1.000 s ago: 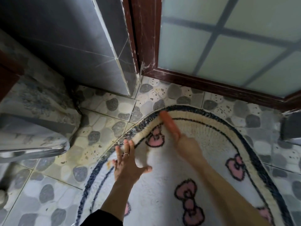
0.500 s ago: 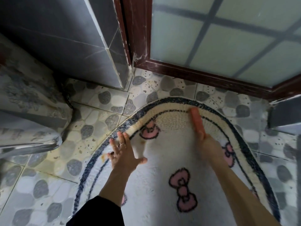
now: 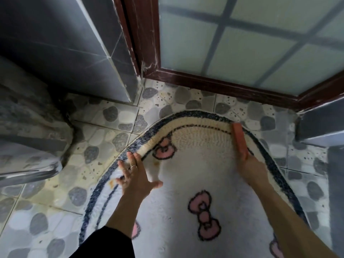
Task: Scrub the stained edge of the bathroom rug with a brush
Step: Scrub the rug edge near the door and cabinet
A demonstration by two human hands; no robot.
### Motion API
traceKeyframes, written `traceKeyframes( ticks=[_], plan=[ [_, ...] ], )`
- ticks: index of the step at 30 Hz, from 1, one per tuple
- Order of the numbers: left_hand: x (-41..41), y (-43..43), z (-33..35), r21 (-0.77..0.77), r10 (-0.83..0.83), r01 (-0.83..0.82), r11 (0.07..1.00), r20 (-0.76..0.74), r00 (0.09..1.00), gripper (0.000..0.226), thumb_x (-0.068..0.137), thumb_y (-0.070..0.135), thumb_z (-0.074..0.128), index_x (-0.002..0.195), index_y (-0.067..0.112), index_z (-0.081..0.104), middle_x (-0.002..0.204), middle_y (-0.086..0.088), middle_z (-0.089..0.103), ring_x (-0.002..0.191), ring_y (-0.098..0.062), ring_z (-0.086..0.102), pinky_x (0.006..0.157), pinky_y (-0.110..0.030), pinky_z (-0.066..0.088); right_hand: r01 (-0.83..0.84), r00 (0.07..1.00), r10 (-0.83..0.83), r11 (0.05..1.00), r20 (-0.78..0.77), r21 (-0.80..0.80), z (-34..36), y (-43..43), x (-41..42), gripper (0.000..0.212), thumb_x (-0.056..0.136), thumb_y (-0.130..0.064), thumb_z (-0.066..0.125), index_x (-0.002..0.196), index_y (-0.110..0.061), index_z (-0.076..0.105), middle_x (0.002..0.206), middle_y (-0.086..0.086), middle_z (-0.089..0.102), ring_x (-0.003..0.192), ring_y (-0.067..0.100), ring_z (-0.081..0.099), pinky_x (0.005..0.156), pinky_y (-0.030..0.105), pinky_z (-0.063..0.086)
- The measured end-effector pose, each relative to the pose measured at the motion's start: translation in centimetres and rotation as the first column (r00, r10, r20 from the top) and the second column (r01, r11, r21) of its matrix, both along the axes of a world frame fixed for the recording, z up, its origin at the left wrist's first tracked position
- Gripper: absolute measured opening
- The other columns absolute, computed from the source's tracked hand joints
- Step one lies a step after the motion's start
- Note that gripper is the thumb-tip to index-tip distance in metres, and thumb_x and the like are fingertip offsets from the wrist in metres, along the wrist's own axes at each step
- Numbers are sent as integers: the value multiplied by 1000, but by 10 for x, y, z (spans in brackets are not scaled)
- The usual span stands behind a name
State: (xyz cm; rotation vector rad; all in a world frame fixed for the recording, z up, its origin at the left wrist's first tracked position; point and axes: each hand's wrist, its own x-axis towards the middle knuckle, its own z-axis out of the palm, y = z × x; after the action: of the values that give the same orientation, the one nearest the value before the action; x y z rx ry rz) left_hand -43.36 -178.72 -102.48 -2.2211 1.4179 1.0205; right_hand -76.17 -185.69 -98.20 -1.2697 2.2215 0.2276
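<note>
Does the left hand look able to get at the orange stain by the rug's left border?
Probably yes: the left hand lies open on the rug, and the orange stain sits bare just beside it, nothing between them. The right hand holds the brush.

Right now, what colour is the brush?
The brush is orange-red, gripped by the right hand; the head view shows it best.

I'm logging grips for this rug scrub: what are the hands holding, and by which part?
The right hand grips the orange brush by its near end. The left hand holds nothing, resting spread flat on the rug.
</note>
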Motion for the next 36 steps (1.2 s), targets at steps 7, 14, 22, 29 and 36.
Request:
traceKeyframes(
  ticks=[7,14,22,29,36],
  plan=[
    [1,1,3,8,27,-27,1000,-24,999,149,61,81,72,155,15,-23,160,-3,-36,149,-45,-20,109,-75,24,-275,934,270,961,233,-13,-31,2,140,54,106,-49,23,120,-8,56,105,16,68,92,34,65,73,33,46],
    [1,0,0,-13,42,-43,999,-47,998,149,60,78,75,156,16,-22,161,-2,-35,148,-46,-21,108,-77,22,4,998,-3,1000,65,-9,-12,-6,32,48,108,-43,23,97,-9,54,95,18,66,66,25,53,66,32,44],
    [0,1,10,24,72,-71,997,-71,995,150,60,80,74,156,17,-22,160,-2,-36,149,-44,-22,109,-77,21,-205,970,205,979,131,-9,-25,14,80,56,105,-53,22,118,-10,55,100,14,66,88,34,64,73,36,46],
    [-51,-34,8,113,460,-448,887,-134,878,157,30,104,56,133,48,-49,140,-5,-61,131,-43,-51,99,-86,-10,-173,982,175,984,70,-32,-35,-12,36,56,104,-56,17,103,-13,53,77,5,60,61,21,57,49,30,37],
    [-52,-33,2,130,436,-419,899,-159,886,159,25,103,56,131,50,-49,135,-4,-64,131,-42,-52,99,-83,-15,14,973,-20,999,230,29,-22,71,58,51,104,-53,17,108,-16,52,98,9,66,82,28,58,77,36,49]
  ],
)
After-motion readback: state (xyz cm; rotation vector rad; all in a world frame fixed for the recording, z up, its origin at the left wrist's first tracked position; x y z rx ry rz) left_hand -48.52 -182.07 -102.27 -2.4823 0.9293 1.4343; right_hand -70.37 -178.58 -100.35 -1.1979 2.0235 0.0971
